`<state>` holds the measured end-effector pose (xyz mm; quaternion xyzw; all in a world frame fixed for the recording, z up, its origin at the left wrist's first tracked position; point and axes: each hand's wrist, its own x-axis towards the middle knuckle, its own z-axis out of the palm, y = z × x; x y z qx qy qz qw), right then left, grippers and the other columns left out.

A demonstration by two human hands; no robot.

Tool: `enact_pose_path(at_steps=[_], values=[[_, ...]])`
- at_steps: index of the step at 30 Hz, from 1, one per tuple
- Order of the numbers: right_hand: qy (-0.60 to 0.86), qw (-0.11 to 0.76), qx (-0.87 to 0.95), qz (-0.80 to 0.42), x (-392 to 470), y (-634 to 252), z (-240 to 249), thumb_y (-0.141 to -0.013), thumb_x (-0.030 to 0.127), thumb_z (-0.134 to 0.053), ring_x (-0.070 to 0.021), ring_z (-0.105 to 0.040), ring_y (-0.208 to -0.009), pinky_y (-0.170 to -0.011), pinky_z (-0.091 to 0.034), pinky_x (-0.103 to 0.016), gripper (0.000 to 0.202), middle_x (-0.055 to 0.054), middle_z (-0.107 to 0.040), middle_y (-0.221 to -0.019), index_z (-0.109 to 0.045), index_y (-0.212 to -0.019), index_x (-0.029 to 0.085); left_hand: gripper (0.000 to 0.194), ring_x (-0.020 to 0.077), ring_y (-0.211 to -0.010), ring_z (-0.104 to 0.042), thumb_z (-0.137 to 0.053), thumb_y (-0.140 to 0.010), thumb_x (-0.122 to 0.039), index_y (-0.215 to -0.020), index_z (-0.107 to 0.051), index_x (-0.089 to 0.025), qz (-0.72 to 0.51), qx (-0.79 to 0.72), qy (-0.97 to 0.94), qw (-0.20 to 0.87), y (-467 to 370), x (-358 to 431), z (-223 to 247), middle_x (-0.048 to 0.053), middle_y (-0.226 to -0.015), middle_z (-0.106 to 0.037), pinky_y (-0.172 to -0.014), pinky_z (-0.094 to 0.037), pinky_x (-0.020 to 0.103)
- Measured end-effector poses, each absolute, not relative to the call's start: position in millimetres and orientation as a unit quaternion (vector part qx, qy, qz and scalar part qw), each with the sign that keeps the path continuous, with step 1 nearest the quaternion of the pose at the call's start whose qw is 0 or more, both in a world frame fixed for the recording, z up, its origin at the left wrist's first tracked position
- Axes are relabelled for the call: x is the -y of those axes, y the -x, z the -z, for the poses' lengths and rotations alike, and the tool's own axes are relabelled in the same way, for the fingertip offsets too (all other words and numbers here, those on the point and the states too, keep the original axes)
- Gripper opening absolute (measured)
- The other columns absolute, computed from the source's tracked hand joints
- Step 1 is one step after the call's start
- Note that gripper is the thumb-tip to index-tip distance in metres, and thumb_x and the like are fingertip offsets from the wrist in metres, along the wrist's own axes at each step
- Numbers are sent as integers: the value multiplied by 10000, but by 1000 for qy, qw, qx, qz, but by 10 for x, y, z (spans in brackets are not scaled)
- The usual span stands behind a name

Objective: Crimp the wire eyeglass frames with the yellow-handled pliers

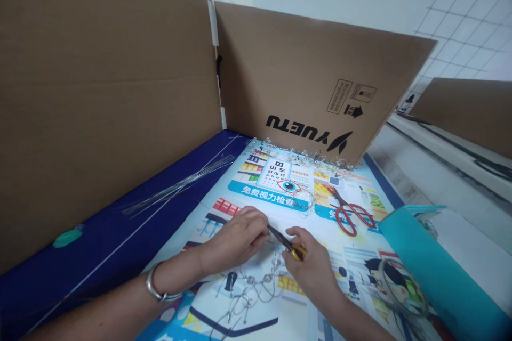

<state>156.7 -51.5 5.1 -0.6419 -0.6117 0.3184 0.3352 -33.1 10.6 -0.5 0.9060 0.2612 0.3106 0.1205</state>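
Observation:
My right hand (310, 261) is closed round the yellow handles of a pair of needle-nose pliers (282, 237). The dark jaws point left and reach the fingertips of my left hand (250, 229). Those fingers are pinched together, and what they hold is hidden or too thin to name. A silver bangle (154, 285) circles my left wrist. Below both hands lies a loose tangle of bent wire pieces (250, 290) with small clear round parts. Red-handled scissors (350, 210) rest with blades apart beyond my right hand.
A printed poster sheet (294, 309) covers the table. Thin straight wires (180, 186) lie on the blue surface at left. More wire pieces (304, 157) line the foot of the cardboard panel (312, 74). At right are a teal box (444, 272) and a wire coil (404, 287).

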Motion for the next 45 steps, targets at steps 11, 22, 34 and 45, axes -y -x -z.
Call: enact_pose_path(at_steps=[11, 22, 34, 45], values=[[618, 316, 671, -262, 505, -1609, -26, -692, 124, -463, -138, -543, -688, -629, -399, -227, 258, 20, -598, -781, -566, -906, 225, 92, 166, -828, -493, -411, -853, -98, -828, -462, -170, -294, -267, -908, 133, 326, -105, 35, 36, -860, -565, -794, -374, 343], [595, 148, 790, -8, 583, -1763, -38, -798, 198, -518, -156, -499, -778, -695, -353, -244, 146, -14, -558, -800, -600, -913, 236, 125, 176, -799, -481, -406, -864, -114, -799, -502, -162, -253, -278, -924, 72, 328, -82, 51, 40, -796, -547, -776, -370, 343], [555, 66, 820, 124, 603, -1732, -26, -785, 131, -523, -189, -432, -742, -674, -280, -330, 136, -57, -530, -783, -588, -879, 205, 136, 189, -806, -474, -389, -857, -99, -814, -508, -146, -203, -274, -940, 24, 323, -57, 27, 52, -801, -533, -790, -356, 369], [535, 48, 830, 151, 596, -1728, 5, -780, 137, -556, -193, -421, -737, -651, -260, -338, 145, -37, -531, -779, -570, -904, 210, 125, 195, -815, -457, -400, -819, -63, -819, -495, -145, -179, -286, -941, 24, 302, -32, 52, 55, -824, -519, -776, -358, 357]])
